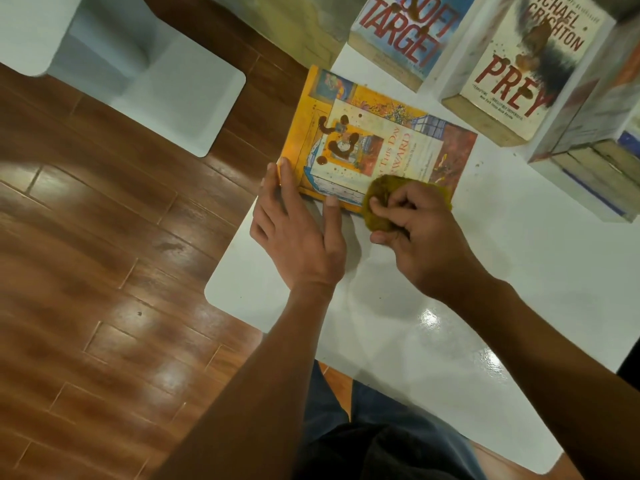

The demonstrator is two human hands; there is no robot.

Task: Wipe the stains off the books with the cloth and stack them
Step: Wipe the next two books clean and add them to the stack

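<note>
A yellow picture book (374, 140) lies flat on the white table (450, 306), its cover spotted with dark brown stains on the left part. My left hand (298, 230) rests with straight fingers against the book's near left edge. My right hand (415, 230) grips a bunched olive-yellow cloth (381, 195) at the book's near right corner. Farther back lie a "Soft Target" book (401, 32) and a "Prey" book (519, 67), both with brown stains on their covers.
A stack of books (595, 147) stands at the right edge of the view. Left of the table is a brown wooden floor (104, 271) with a white chair (138, 74). The yellow book lies at the table's left edge.
</note>
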